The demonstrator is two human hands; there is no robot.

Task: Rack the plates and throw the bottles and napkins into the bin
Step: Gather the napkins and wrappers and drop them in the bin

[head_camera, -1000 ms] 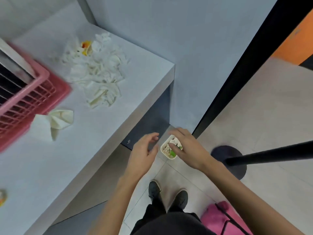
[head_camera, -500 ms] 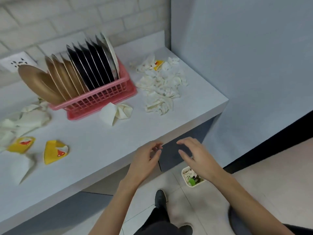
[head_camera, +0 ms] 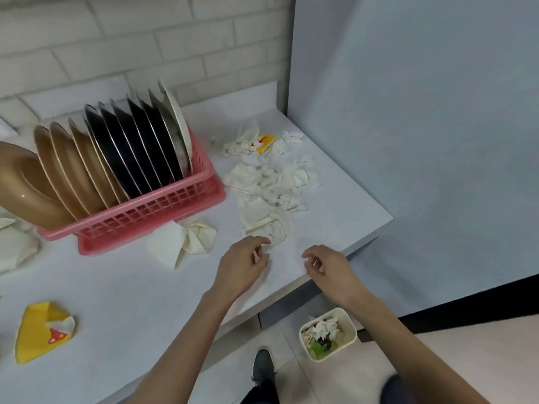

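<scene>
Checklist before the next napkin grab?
1. Left hand free, holds nothing: ok.
2. Right hand free, holds nothing: ok.
3. White napkin pile lies just beyond both hands, nothing on it: ok.
4. Bin on the floor beside the counter edge, open, part full: ok.
5. Plates standing in the pink rack: ok.
6. Bottles remaining on the counter: none visible, its far end is cut off: cannot tell.

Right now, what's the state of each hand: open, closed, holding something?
Left hand: open, fingers loosely curled, holding nothing.
Right hand: open, fingers loosely curled, holding nothing.
</scene>
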